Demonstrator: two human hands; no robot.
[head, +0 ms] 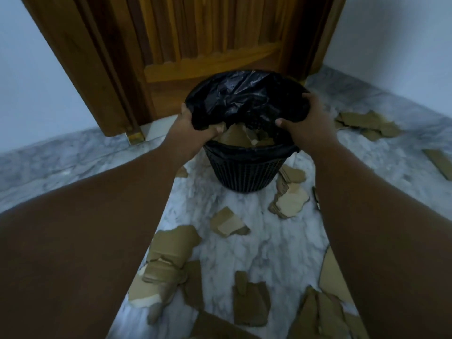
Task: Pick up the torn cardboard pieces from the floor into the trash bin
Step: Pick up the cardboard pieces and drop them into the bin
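Observation:
A black slatted trash bin [244,176] stands on the marble floor before a wooden door. A black plastic liner bag [244,99] is bunched up above its rim. My left hand [193,128] grips the bag's left edge and my right hand [305,118] grips its right edge. Brown cardboard pieces [244,138] show inside the bin under the lifted bag. Torn cardboard pieces lie scattered on the floor: a small one [228,222] in front of the bin, a heap [168,260] at lower left, a stack [291,194] right of the bin.
A wooden door [200,45] and its frame stand right behind the bin. White walls close both sides. More cardboard lies at far right [367,126], along the right edge [440,162] and near the bottom [252,299]. Bare marble floor [276,250] lies between my arms.

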